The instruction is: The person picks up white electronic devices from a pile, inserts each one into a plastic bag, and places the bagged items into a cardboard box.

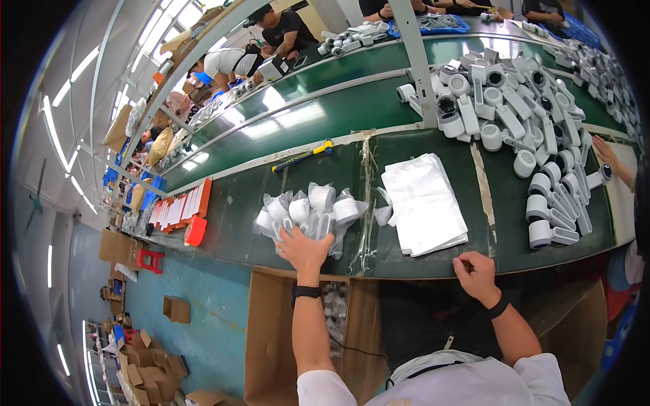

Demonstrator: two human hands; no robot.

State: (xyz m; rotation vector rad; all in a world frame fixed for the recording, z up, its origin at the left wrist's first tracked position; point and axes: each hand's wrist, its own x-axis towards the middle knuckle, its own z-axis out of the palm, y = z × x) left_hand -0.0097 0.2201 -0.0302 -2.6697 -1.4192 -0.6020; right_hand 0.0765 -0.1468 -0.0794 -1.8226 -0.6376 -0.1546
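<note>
Several white handheld devices with round heads, wrapped in clear plastic bags (320, 198), lie grouped on the green bench. My left hand (305, 250) rests on the near side of this group, its fingers spread over the bagged handles. Farther right, my right hand (476, 276) is at the bench's front edge with its fingers curled in, and no object shows in it. A stack of white plastic bags (425, 203) lies flat on the bench just beyond that hand. At the right is a big heap of unwrapped white and grey devices (504, 101), with more lined up (556, 203) nearer me.
A yellow-and-black hammer (302, 156) lies behind the bagged group. Orange-and-white boxes (181, 208) stand in a row at left. Open cartons (271, 338) sit below the bench edge. A metal post (414, 61) rises beyond. Another person's hand (609, 154) reaches in at right.
</note>
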